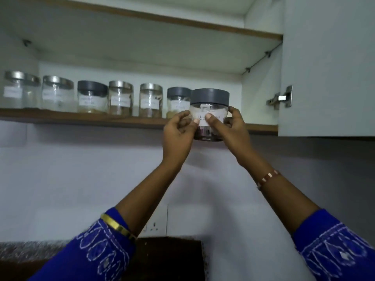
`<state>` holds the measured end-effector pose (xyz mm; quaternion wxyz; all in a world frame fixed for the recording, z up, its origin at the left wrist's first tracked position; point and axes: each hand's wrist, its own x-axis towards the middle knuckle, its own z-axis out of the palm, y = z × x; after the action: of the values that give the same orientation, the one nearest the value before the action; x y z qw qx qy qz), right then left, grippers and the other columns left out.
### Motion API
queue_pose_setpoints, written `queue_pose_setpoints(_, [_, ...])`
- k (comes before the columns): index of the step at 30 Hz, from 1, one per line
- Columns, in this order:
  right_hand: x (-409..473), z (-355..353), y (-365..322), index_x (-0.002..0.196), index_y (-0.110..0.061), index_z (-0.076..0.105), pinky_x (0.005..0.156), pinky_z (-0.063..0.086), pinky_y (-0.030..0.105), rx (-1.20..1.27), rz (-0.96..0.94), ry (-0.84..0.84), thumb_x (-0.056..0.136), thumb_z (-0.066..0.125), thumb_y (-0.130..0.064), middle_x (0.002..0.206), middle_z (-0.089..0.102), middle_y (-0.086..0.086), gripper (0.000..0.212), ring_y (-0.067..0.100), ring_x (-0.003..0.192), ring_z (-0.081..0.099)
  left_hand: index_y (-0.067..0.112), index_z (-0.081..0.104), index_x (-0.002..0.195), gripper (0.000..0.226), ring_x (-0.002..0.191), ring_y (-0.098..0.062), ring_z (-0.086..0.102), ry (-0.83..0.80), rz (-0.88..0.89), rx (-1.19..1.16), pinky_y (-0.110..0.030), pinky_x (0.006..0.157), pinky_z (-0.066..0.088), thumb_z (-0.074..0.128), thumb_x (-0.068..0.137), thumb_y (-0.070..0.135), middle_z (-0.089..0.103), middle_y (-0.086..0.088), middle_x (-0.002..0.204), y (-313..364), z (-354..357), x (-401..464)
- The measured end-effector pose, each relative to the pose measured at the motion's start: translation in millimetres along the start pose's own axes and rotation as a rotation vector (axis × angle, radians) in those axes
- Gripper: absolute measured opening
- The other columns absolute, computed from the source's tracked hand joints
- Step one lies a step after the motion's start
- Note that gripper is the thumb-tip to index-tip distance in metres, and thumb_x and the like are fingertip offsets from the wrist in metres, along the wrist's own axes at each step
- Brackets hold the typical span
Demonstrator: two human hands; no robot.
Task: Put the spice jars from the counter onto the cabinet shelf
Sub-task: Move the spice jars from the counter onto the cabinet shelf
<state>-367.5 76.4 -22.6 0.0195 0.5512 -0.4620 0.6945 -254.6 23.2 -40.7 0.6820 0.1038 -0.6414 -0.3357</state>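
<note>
A clear spice jar point(209, 110) with a grey lid, a white handwritten label and dark contents is held up at the front edge of the cabinet shelf point(85, 119), right of centre. My left hand point(178, 132) grips its left side and my right hand point(229, 128) grips its right side, thumbs on the label. The jar's base hangs just below the shelf's edge. Several labelled jars point(120, 98) stand in a row on the shelf to its left, some with steel lids, some with grey lids. The nearest grey-lidded jar point(177, 100) is partly hidden behind the held one.
The open cabinet door point(328, 67) with its hinge point(281, 98) stands close on the right. An upper shelf point(162, 18) spans above. Bare shelf shows right of the held jar. Below are a white wall, a socket point(154, 227) and the dark counter point(168, 258).
</note>
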Motion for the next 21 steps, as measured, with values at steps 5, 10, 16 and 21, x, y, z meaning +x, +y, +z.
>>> queue_pose_setpoints(5, [57.7, -3.8, -0.2, 0.126, -0.012, 0.037, 0.066, 0.047, 0.015, -0.061, -0.062, 0.022, 0.081, 0.067, -0.040, 0.113, 0.056, 0.006, 0.060, 0.015, 0.095, 0.059, 0.008, 0.054, 0.125, 0.037, 0.094, -0.015, 0.062, 0.037, 0.050, 0.158, -0.025, 0.081, 0.052, 0.058, 0.089, 0.021, 0.064, -0.007, 0.109, 2.5, 24.4, 53.8])
queue_pose_setpoints(10, [88.9, 5.0, 17.5, 0.127, -0.008, 0.040, 0.054, 0.043, 0.004, -0.088, -0.065, -0.004, 0.086, 0.063, -0.037, 0.104, 0.056, 0.003, 0.055, 0.006, 0.077, 0.055, 0.012, 0.049, 0.128, 0.043, 0.103, -0.023, 0.063, -0.022, 0.027, 0.302, -0.037, 0.089, 0.052, 0.060, 0.088, 0.022, 0.065, -0.007, 0.110, -14.3, 32.0, 84.5])
queue_pose_setpoints(16, [117.2, 7.7, 45.4, 0.127, -0.004, 0.044, 0.069, 0.041, 0.024, -0.286, -0.020, -0.068, 0.088, 0.059, -0.041, 0.123, 0.058, 0.014, 0.056, 0.025, 0.103, 0.057, 0.016, 0.039, 0.137, 0.051, 0.112, -0.022, 0.059, -0.232, 0.068, 0.617, -0.024, 0.083, 0.041, 0.057, 0.090, 0.023, 0.061, -0.010, 0.125, -31.5, 36.1, 110.7])
queue_pose_setpoints(21, [141.3, 3.4, 51.7, 0.130, -0.001, 0.043, 0.083, 0.038, 0.028, -0.465, 0.045, -0.162, 0.087, 0.060, -0.042, 0.131, 0.054, 0.016, 0.062, 0.030, 0.119, 0.051, 0.017, 0.035, 0.140, 0.048, 0.110, -0.024, 0.060, -0.397, 0.052, 0.798, -0.024, 0.086, 0.038, 0.049, 0.094, 0.019, 0.064, -0.012, 0.120, -35.6, 36.6, 127.2])
